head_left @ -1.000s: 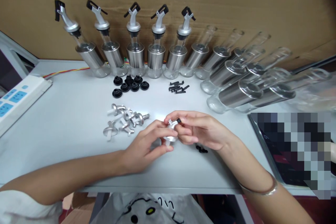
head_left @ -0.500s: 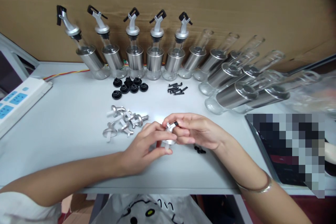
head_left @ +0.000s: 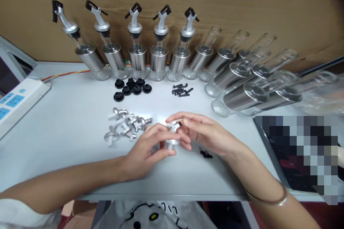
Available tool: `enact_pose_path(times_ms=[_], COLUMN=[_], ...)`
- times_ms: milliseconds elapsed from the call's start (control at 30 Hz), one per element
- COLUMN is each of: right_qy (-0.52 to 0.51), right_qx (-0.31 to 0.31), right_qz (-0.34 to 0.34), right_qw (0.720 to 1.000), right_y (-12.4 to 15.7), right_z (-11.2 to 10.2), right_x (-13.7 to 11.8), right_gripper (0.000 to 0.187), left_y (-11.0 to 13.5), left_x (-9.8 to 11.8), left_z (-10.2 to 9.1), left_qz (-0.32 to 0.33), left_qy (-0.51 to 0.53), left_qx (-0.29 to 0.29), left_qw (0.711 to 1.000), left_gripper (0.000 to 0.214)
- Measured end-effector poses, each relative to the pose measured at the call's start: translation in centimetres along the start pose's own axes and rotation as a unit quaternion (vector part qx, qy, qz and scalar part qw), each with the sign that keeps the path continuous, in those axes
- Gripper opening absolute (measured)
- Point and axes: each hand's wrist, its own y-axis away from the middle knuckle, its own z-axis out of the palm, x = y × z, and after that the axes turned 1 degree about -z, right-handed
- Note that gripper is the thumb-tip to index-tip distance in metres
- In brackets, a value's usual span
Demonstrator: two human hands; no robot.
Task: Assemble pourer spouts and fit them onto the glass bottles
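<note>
A silver pour spout (head_left: 174, 141) with a black tip is between my hands near the middle of the table. My left hand (head_left: 146, 146) is closed on it, thumb beneath and fingers over its round base. At its upper end, my right hand (head_left: 201, 132) has the thumb against the black tip, with the index finger reaching over the top; that contact is partly hidden. Left of my hands lies a pile of silver pour spouts (head_left: 111, 136). Small black parts (head_left: 206, 155) lie beneath my right wrist. Beyond are black ribbed stoppers (head_left: 118, 96) and thin black levers (head_left: 184, 92).
Several glass bottles with steel sleeves and fitted spouts (head_left: 138, 59) line the back. Several open-necked bottles (head_left: 245, 98) stand at the right. A white power strip (head_left: 24, 105) lies at the left edge, and a dark, partly blurred tablet-like panel (head_left: 279, 157) at the right.
My right fingers have shifted around the top of the spout, the index finger now straighter and the lower fingers more curled. My left hand keeps its hold. The view has shifted slightly.
</note>
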Motion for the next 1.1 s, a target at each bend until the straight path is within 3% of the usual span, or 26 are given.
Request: enact_pose_path(times_ms=[67,133,200,367,667,1100], right_qy=[0.165,0.325,0.417,0.490,0.532,0.444], right_qx=[0.106,0.157,0.144,0.116,0.096,0.104], right_qz=[-0.082,-0.145,-0.179,-0.189,-0.200,-0.163], right_qw=[0.977,0.921,0.880,0.843,0.817,0.875], right_y=[0.06,0.18,0.31,0.33,0.02,-0.04], right_z=[0.20,0.24,0.21,0.27,0.05,0.63], right_x=[0.02,0.01,-0.03,-0.09,-0.03,0.19], right_gripper=[0.028,0.024,0.027,0.023,0.028,0.034], left_y=[0.00,0.01,0.01,0.01,0.16,0.08], left_x=[-0.10,-0.10,-0.02,-0.04,-0.12,0.12], left_z=[0.10,0.13,0.09,0.09,0.04,-0.01], left_qz=[-0.014,-0.015,-0.010,-0.013,-0.042,-0.027], left_qy=[0.013,0.004,-0.002,0.020,-0.008,-0.011], left_qx=[0.019,0.021,0.016,0.013,0.001,-0.023], left_qw=[1.000,1.000,1.000,1.000,0.999,0.999], left_gripper=[0.028,0.028,0.028,0.029,0.027,0.026])
